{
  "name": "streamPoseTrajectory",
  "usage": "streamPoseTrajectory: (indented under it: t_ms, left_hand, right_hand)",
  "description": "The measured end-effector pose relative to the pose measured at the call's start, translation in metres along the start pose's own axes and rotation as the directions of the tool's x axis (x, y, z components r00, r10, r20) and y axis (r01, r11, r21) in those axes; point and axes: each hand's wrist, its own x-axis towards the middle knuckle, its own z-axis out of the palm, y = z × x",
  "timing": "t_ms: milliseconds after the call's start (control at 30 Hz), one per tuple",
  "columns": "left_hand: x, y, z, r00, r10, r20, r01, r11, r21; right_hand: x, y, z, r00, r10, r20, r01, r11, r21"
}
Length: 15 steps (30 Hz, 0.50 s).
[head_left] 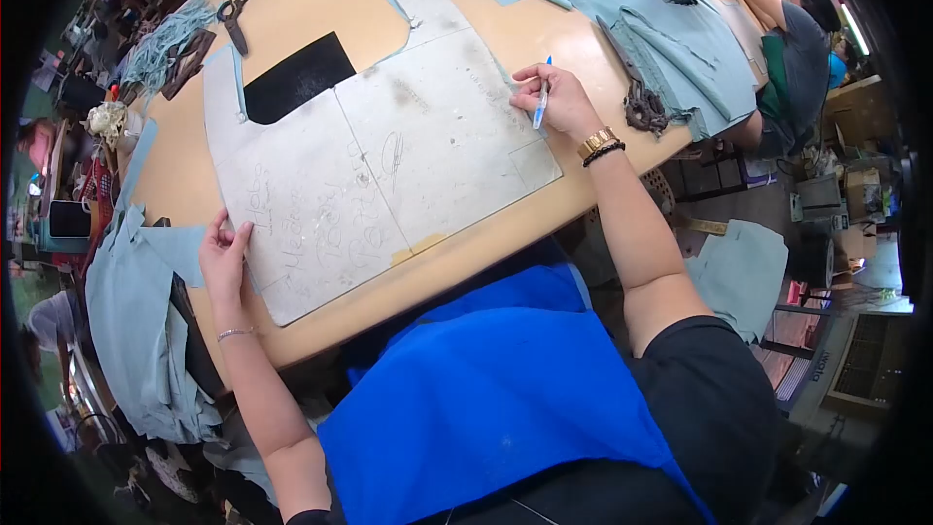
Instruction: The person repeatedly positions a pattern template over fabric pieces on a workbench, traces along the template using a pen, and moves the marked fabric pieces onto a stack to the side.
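Template (389, 136), a large pale sheet with two arms and a handwritten face, is lying flat on the bench (569, 49), directly between the person's two hands. Blue-green material is peeking out along parts of its edge.

Right hand (559, 102) is closing its fingers around a blue-and-clear pen (541, 109), sitting at the template's right edge; the sheet is spreading away to that hand's left. A gold band (596, 143) is circling the wrist.

Left hand (225, 258) is resting at the opposite, lower-left edge. Its thumb is lying at the margin and its fingers are curving along the side; I cannot tell whether they are pinching the sheet. From there, the template is extending rightward and away.

A black piece (299, 78) is showing in the gap between the template's arms. Scissors (233, 15) are lying beyond the left arm, near a heap of blue-green strips (165, 39). More blue-green pieces (680, 68) are piling up at far right, a dark tangle (643, 107) sitting just beside them. Another batch (131, 321) is draping over the left side. A co-worker (812, 68) is occupying the far right side.
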Motion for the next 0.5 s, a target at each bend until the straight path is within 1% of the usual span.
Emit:
streamPoseTrajectory:
  t_ms: [100, 167, 200, 233, 267, 300, 333, 367, 400, 500]
  left_hand:
    - [-0.002, 0.006, 0.007, 0.994, 0.032, -0.101, -0.031, 0.999, 0.009]
    - [-0.003, 0.036, 0.018, 0.986, 0.136, -0.095, -0.109, 0.963, 0.248]
    - [-0.001, 0.054, 0.027, 0.98, 0.179, -0.088, -0.136, 0.921, 0.364]
    - [0.002, 0.068, 0.035, 0.958, 0.286, -0.028, -0.248, 0.872, 0.422]
    - [0.009, 0.081, 0.046, 0.924, 0.381, 0.046, -0.356, 0.808, 0.47]
    - [0.019, 0.091, 0.058, 0.903, 0.413, 0.117, -0.419, 0.785, 0.457]
    - [0.029, 0.1, 0.07, 0.875, 0.444, 0.191, -0.481, 0.761, 0.436]
    - [0.034, 0.115, 0.082, 0.866, 0.437, 0.243, -0.499, 0.722, 0.48]
    - [0.046, 0.115, 0.095, 0.831, 0.482, 0.278, -0.554, 0.678, 0.483]
    - [0.068, 0.126, 0.124, 0.788, 0.471, 0.398, -0.614, 0.649, 0.449]
  right_hand:
    - [0.001, 0.006, -0.001, 0.991, -0.123, -0.049, 0.121, 0.992, -0.047]
    - [0.001, 0.008, -0.001, 0.99, -0.117, -0.079, 0.109, 0.989, -0.1]
    - [-0.001, 0.003, 0.0, 0.995, -0.022, -0.097, 0.025, 0.999, 0.035]
    - [-0.004, -0.002, 0.002, 0.992, 0.083, -0.099, -0.066, 0.984, 0.168]
    - [-0.004, -0.001, 0.004, 0.991, 0.057, -0.12, -0.033, 0.981, 0.192]
    - [-0.005, 0.0, 0.005, 0.989, 0.036, -0.147, -0.003, 0.976, 0.216]
    - [-0.005, 0.001, 0.005, 0.984, 0.018, -0.177, 0.025, 0.971, 0.237]
    - [-0.005, 0.002, 0.006, 0.982, 0.005, -0.188, 0.039, 0.972, 0.233]
    - [-0.005, 0.003, 0.006, 0.98, -0.006, -0.201, 0.053, 0.972, 0.228]
    - [-0.003, 0.006, 0.007, 0.973, 0.0, -0.231, 0.06, 0.966, 0.252]
